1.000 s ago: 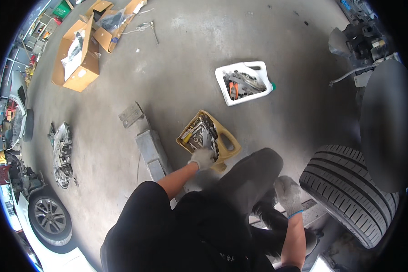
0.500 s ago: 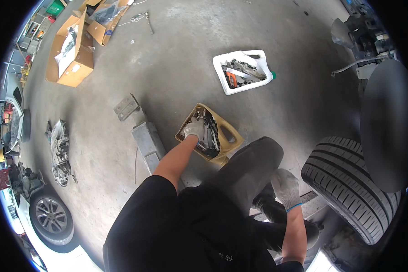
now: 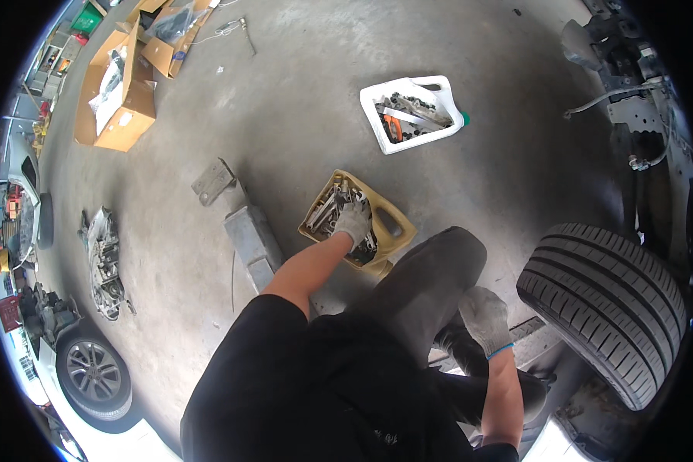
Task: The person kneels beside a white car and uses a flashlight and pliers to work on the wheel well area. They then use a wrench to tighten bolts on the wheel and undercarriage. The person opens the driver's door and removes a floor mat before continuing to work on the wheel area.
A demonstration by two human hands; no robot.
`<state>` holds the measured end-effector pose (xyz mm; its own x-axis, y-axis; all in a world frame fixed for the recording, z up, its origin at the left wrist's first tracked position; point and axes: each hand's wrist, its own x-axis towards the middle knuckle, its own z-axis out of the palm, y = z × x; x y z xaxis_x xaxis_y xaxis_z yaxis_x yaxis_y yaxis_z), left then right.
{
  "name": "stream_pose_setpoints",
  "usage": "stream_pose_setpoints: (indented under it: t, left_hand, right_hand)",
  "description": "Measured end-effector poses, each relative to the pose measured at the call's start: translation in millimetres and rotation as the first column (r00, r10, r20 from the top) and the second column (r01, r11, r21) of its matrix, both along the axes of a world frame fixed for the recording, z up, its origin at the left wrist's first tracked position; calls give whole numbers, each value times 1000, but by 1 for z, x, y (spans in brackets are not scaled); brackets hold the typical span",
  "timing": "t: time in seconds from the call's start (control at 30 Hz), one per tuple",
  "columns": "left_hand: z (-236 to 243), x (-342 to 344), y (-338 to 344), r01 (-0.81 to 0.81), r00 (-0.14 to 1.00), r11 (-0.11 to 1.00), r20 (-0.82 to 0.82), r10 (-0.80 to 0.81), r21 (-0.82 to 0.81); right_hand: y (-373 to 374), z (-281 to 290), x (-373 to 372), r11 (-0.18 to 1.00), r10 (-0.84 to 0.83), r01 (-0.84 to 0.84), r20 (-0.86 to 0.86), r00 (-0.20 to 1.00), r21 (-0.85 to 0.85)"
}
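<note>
In a grey work glove, my left hand (image 3: 353, 222) reaches down into a cut-open tan plastic jug (image 3: 399, 245) full of metal hand tools. Wrenches (image 3: 329, 209) and sockets lie on its left side and around my fingers. The fingertips are down among the tools, so their grip is hidden. My right hand (image 3: 485, 316), gloved with a blue cuff edge, is closed beside my bent knee (image 3: 446, 262). Its palm faces away, and whatever it may hold is out of sight.
Beyond the tan jug lies a cut white jug (image 3: 371, 98) with small fasteners and an orange-handled tool. A grey metal beam (image 3: 252, 240) is left of my arm. A tyre (image 3: 604, 300) stands at right, cardboard box (image 3: 135, 127) far left, headlight assembly (image 3: 104, 266) left.
My left hand has shifted right inside the tan jug, uncovering the wrenches and sockets on its left side. My right hand stays by the knee. The view has moved slightly.
</note>
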<state>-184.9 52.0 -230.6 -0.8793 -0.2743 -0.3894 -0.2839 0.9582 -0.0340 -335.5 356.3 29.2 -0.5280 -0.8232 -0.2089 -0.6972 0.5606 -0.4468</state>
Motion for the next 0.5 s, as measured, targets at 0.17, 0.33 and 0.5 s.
stream_pose_setpoints:
  t: [0.17, 0.33, 0.5]
  left_hand:
    - [33, 23, -7, 212, 977, 975, -24, -211, 71]
    - [48, 46, 9, 69, 996, 964, -67, -54, 257]
    - [77, 37, 12, -95, 995, 925, 9, 99, 367]
  right_hand:
    - [1, -6, -3, 999, 39, -38, -42, 998, 13]
    - [0, -8, 0, 1000, 31, -31, -40, 999, -2]
    - [-3, -3, -1, 1000, 18, -17, -29, 999, 10]
